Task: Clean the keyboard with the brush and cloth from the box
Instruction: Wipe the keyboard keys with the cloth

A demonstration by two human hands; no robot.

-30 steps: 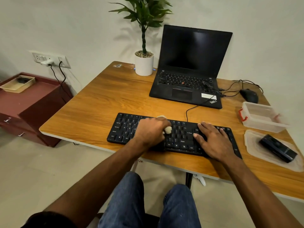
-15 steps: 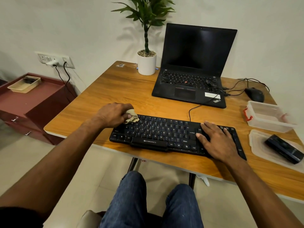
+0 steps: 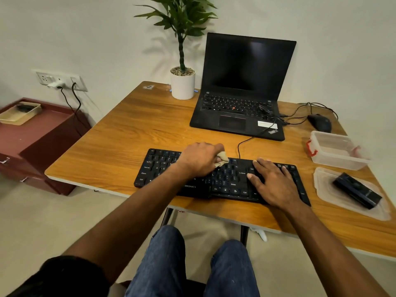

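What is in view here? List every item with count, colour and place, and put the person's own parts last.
keyboard: 1, black, near edge of table, under both hands
cloth: 1, beige, bunched in left hand on the keys
box: 1, clear with red latch, right side of table
lid: 1, clear, right of keyboard
black object: 1, lies on lid; cannot tell if it is the brush
laptop: 1, black, open, behind keyboard
mouse: 1, black, behind box
potted plant: 1, green in white pot, left of laptop
table: 1, wood
cabinet: 1, maroon, far left
tray: 1, cream, on cabinet
left hand: grips cloth
right hand: flat on keyboard's right end
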